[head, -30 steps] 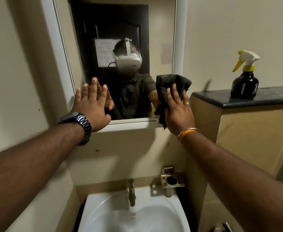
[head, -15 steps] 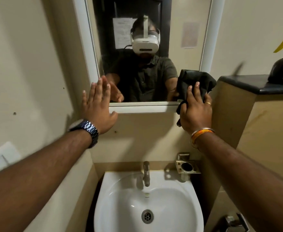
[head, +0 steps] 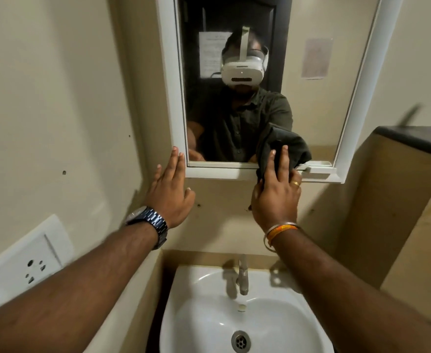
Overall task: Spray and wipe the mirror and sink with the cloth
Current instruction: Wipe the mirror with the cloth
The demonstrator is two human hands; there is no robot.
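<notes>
A white-framed mirror (head: 319, 103) hangs on the beige wall above a white sink (head: 201, 324). My right hand (head: 277, 192) presses a dark cloth (head: 292, 146) flat against the mirror's lower edge and frame, fingers straight. My left hand (head: 170, 189) lies open on the wall with its fingertips on the frame's lower left corner. The spray bottle is out of view.
A metal tap (head: 242, 276) rises behind the sink basin, with the drain (head: 240, 340) below. A white wall socket (head: 23, 263) sits at the left. A dark-topped ledge (head: 418, 138) stands at the right, over a beige partition.
The view has tilted down and to the left, and the spray bottle has left the frame. My right hand slid the cloth left along the mirror's bottom edge. My left hand moved down to the frame corner.
</notes>
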